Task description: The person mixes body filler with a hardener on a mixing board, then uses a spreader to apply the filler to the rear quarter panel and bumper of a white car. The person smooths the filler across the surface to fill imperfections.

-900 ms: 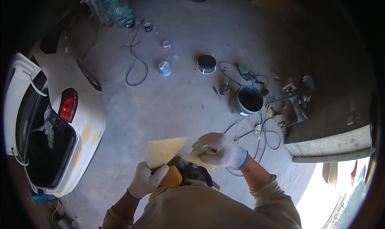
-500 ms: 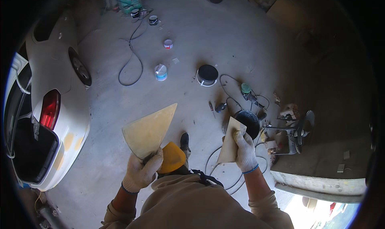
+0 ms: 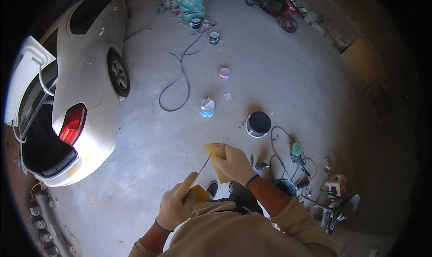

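Note:
Gloved in white, my left hand is closed on a broad putty scraper, seen almost edge-on with its tip pointing up and right. A yellow plastic spreader shows beside that hand's fingers; how it is held is hidden. My right hand, also gloved, pinches a thin tan spreader sheet with a dark smudge near its upper corner. The scraper's tip meets or overlaps the sheet's left edge; I cannot tell whether they touch. Both hands are in front of my body, above the floor.
At left stands a white car with its trunk raised. Ahead on the concrete floor are a white tin, a black-lidded bucket and a looped hose. A corded sander lies right, by a dark bucket. A red scooter stands farther off.
My right hand has come left with the sheet, up to the scraper. My left hand has turned the scraper from face-on to edge-on. The view has shifted, showing more of the car and the scooter.

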The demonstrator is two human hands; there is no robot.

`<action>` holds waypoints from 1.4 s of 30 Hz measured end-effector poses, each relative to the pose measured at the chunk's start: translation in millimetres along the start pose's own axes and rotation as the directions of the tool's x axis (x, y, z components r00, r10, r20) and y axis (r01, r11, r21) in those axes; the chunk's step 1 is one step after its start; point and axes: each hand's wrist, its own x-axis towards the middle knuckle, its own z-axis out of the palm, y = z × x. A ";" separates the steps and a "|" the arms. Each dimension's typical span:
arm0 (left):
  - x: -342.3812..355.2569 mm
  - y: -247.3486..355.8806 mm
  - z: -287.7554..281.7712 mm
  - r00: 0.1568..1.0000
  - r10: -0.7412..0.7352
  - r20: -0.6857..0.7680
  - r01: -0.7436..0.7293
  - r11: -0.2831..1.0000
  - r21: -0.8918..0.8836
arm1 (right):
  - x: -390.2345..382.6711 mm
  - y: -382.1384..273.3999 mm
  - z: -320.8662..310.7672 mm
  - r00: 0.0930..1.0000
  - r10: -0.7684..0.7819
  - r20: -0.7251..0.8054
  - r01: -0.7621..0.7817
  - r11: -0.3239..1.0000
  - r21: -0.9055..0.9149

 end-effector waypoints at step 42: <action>555.8 -274.6 248.9 0.458 -0.787 -0.413 0.713 0.603 -0.358 | 709.8 273.3 12.8 0.392 -0.119 0.912 -0.773 0.495 0.396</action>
